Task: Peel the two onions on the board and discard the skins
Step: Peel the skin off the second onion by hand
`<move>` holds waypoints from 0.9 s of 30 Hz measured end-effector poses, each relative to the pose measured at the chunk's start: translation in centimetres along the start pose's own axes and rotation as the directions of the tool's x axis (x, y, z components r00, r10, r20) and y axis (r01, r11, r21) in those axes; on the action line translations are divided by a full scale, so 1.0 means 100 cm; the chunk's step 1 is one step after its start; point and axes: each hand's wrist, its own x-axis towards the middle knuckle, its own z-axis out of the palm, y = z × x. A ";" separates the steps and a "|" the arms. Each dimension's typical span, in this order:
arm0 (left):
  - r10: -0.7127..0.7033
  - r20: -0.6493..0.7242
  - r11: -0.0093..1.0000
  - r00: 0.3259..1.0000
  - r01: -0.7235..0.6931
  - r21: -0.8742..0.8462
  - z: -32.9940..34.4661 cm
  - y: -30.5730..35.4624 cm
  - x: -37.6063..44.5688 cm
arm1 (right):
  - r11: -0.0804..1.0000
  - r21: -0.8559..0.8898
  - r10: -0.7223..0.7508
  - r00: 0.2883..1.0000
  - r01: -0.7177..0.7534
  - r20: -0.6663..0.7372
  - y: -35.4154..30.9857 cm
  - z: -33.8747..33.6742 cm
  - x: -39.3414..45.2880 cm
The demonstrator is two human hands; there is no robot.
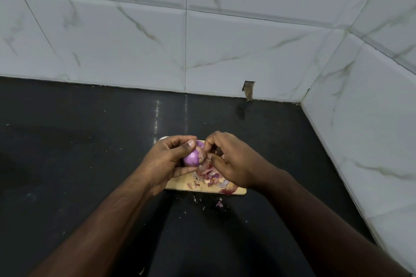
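Dark surface [67, 141] open to the left of the wooden board [180, 183] and behind it up to the back wall [135, 40]. Side wall [371, 119] closes off the right, leaving a narrower lane there. Skin scraps [209, 175] litter the board's near half; a few flakes [218, 204] lie just in front. Small pale object [163, 138] at the board's far-left corner, possibly an onion, mostly hidden.

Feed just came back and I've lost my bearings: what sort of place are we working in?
Most likely a home kitchen corner. A dark polished countertop meets marble-patterned wall tiles, and a wooden cutting board strewn with onion skins lies on it, while the left hand holds a purple onion and the right hand peels it.
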 end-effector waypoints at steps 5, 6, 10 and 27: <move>-0.007 0.021 1.000 1.000 0.007 0.028 0.001 0.001 -0.001 | 0.998 0.063 0.037 0.997 -0.032 -0.070 0.001 -0.004 0.003; -0.010 0.019 0.999 1.000 0.010 0.038 0.001 0.001 -0.001 | 0.999 0.038 0.030 0.997 -0.027 -0.070 0.000 -0.004 0.003; -0.006 -0.007 0.995 1.000 0.006 0.100 0.002 -0.001 0.000 | 1.000 -0.030 0.007 0.999 -0.008 -0.032 -0.001 -0.005 0.006; -0.012 0.021 0.993 1.000 0.014 -0.117 -0.005 0.002 0.000 | 0.962 0.236 0.189 0.956 -0.135 -0.224 0.007 0.002 -0.006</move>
